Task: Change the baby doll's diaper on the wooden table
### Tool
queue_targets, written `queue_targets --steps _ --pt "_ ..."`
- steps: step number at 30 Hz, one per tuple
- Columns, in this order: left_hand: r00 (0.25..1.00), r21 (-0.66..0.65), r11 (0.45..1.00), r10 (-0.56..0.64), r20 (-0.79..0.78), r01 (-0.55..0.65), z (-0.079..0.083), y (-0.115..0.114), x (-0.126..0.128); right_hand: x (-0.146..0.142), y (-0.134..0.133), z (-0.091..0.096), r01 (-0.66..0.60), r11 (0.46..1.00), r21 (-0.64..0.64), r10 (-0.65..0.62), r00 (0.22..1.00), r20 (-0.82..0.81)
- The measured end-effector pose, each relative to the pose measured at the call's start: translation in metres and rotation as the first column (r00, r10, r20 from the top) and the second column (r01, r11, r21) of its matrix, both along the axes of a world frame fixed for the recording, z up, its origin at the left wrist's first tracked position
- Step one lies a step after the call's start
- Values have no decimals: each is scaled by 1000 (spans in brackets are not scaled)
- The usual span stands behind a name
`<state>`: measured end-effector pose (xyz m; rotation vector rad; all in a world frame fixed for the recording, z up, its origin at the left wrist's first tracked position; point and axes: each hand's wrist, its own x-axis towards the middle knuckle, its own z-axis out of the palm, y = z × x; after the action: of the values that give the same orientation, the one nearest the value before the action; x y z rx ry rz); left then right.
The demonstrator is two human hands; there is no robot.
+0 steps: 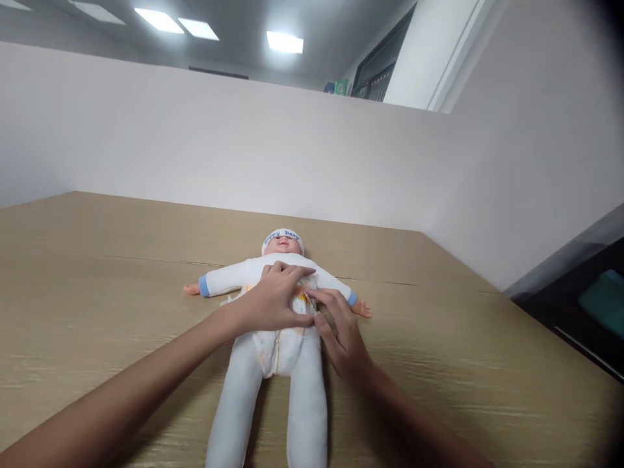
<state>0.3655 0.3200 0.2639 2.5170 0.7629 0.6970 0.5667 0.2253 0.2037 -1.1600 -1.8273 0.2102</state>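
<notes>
Left hand at centre frame: spread, thumb well away from the fingers, arched across the front of a diaper. Palm hidden from me, so I can't tell if anything is pinched; looks more like resting than gripping. Right hand, just right of centre: half curled, thumb and index slightly apart, tips at the diaper's edge by the waist. Can't tell from my feed whether they have hold of it. Thumb tips nearly meet.

Diaper sits around the hips of a doll, over its white suit, mid-frame and slightly low. Doll lies face up, head toward the upper middle, arms out to both sides, legs running off the bottom edge. I'd guess it's laid flat like that so the waist can be reached from both sides, left hand keeping the front panel down while the right works the edge.

Around: wooden table across the lower frame, pale partition behind it, ceiling light up top, teal item in a dark recess at far right. Nothing loose near the hips that I can see. Main obstruction for me: left hand itself, covering the belly and upper diaper.
</notes>
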Motion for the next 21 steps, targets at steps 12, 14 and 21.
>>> queue_targets --steps 12,14,21 --pt "980 4 987 159 120 -160 -63 -4 -122 2 -3 9 -99 992 75 71 949 308" --pt "978 36 978 203 46 -204 -68 -1 -133 2 -1 10 -104 990 90 73 950 304" --pt "916 103 923 382 -125 -371 -75 -2 -134 -22 9 47 14 981 194 -82 933 349"
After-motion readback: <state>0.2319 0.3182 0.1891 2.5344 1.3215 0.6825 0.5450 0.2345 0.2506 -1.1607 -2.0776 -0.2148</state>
